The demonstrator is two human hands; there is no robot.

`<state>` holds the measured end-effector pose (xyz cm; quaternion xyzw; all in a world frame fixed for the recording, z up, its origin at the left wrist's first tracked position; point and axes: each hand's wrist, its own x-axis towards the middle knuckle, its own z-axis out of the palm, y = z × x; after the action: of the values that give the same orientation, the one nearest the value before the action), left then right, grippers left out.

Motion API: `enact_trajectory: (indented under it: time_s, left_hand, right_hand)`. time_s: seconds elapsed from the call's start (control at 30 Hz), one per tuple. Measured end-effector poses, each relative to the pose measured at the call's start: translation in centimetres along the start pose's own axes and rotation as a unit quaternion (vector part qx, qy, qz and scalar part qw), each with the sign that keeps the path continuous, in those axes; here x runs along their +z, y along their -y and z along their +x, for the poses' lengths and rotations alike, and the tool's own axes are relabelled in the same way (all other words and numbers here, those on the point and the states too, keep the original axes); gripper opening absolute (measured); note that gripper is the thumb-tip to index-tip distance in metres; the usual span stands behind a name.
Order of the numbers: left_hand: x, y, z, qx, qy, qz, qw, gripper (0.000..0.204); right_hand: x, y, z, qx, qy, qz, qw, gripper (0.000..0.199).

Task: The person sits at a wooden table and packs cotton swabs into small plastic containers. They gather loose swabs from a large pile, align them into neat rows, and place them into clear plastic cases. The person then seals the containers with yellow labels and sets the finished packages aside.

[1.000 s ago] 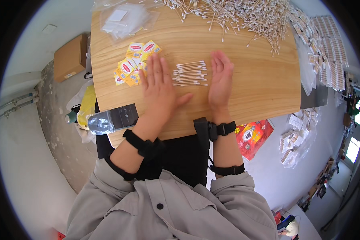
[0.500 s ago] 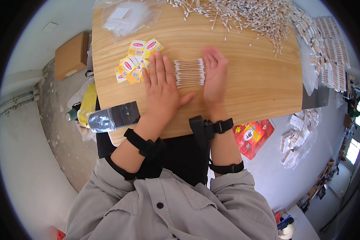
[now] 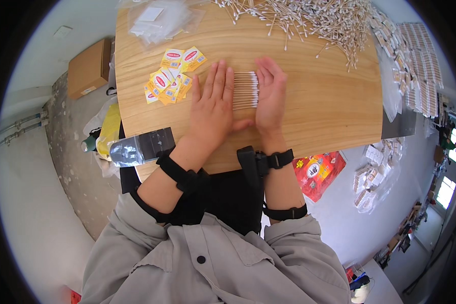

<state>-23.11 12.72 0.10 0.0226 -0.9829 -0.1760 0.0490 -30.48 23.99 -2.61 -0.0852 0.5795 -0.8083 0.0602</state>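
I see both flat hands, left [image 3: 215, 109] and right [image 3: 269, 96], pressing a row of cotton swabs [image 3: 245, 90] between them on the counter [image 3: 319, 106]. I'd judge even, gentle pressure squares the ends best, keeping the swabs from rolling over each other

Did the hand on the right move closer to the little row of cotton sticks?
Yes. The right hand slid left across the wooden table, closing the gap until it presses the row of cotton swabs against the left hand.
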Motion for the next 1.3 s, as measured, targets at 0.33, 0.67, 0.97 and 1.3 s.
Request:
enact_trajectory:
  time_s: [0.33, 0.67, 0.97, 1.3]
  left_hand:
    - [0.9, -0.3, -0.9, 0.013, -0.006, 0.009, 1.0, 0.12]
    - [0.3, 0.9, -1.7, -0.033, -0.011, 0.041, 0.999, 0.126]
    - [-0.2, 0.6, -2.1, -0.055, -0.043, 0.013, 0.997, 0.122]
    - [0.2, -1.7, -2.4, -0.036, 0.023, -0.003, 0.999, 0.122]
  right_hand:
    - [0.4, 0.1, -0.7, 0.031, -0.012, 0.04, 0.999, 0.06]
    - [0.0, -1.6, -0.5, 0.005, -0.034, 0.029, 0.999, 0.054]
    - [0.3, 0.9, -0.4, 0.046, -0.061, 0.077, 0.994, 0.049]
    - [-2.7, 2.3, 2.0, 0.012, -0.001, -0.345, 0.939, 0.019]
